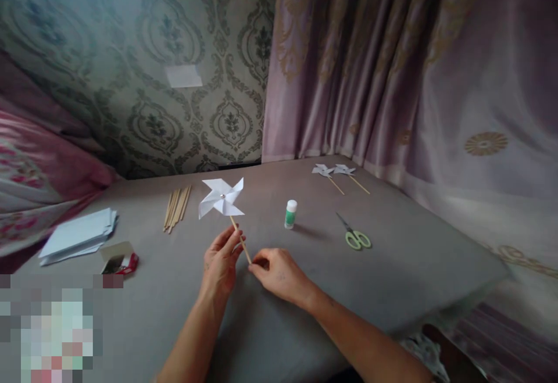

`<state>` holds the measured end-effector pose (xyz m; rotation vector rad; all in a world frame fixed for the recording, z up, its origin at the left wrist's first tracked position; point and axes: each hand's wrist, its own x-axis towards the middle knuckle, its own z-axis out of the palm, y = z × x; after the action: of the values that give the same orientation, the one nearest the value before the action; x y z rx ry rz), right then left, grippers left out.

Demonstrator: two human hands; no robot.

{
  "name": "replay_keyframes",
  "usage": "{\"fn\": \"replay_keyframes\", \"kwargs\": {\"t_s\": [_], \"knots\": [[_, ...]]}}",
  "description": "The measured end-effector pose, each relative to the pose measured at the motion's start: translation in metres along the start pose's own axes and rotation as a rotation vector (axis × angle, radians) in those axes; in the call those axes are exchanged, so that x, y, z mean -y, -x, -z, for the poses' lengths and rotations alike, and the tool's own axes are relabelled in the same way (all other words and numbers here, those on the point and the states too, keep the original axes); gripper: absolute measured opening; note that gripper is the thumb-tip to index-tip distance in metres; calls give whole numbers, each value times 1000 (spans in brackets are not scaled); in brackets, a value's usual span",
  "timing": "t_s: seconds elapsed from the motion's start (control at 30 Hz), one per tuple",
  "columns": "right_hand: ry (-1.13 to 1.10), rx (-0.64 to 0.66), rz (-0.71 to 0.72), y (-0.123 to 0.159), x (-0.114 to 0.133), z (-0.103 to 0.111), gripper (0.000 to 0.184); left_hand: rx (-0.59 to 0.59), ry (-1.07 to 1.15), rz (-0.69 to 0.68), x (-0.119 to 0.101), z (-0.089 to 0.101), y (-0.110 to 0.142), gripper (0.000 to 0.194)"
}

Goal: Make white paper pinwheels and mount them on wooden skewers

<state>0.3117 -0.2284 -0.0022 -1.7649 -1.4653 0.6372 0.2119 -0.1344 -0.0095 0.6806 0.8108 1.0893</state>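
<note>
A white paper pinwheel [218, 199] with a small shiny pin at its centre is held up over the table, its wooden stick [243, 242] slanting down to the right. My left hand [223, 255] grips the stick about midway, with thumb and fingers closed around it. At the lower end, the fingertips of my right hand [274, 269] pinch the stick. Beyond my right hand a glue stick [290, 215] with a white cap and green label stands upright. Further right lie scissors [356, 237] with light green handles, their blades pointing away from me.
Two finished-looking pinwheels [323, 171] lie at the back right. On the left are several wooden sticks [176, 208], a stack of white paper [78, 235] and a small open red box [121, 261]. Curtains [349, 69] hang along the table's back right edge.
</note>
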Motion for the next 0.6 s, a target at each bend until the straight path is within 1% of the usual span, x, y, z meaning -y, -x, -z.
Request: {"fn": "replay_keyframes", "kwargs": {"t_s": [0.1, 0.23, 0.33, 0.43, 0.53, 0.6], "knots": [[-37, -51, -14, -1, -1, 1, 19, 9, -7, -14, 1, 0, -1, 40], [-27, -98, -31, -1, -3, 4, 16, 48, -12, -26, 1, -1, 1, 41], [-82, -124, -13, -2, -5, 11, 15, 95, -33, -42, 1, -2, 3, 44], [-186, -191, 0, -4, -8, 30, 16, 106, -115, -44, 3, -1, 1, 48], [-215, -324, -17, -13, -21, 62, 20, 43, -258, -33, 10, 3, -6, 51], [-193, -398, -43, -22, -37, 85, 27, 9, -355, -35, 14, 7, -12, 53]]}}
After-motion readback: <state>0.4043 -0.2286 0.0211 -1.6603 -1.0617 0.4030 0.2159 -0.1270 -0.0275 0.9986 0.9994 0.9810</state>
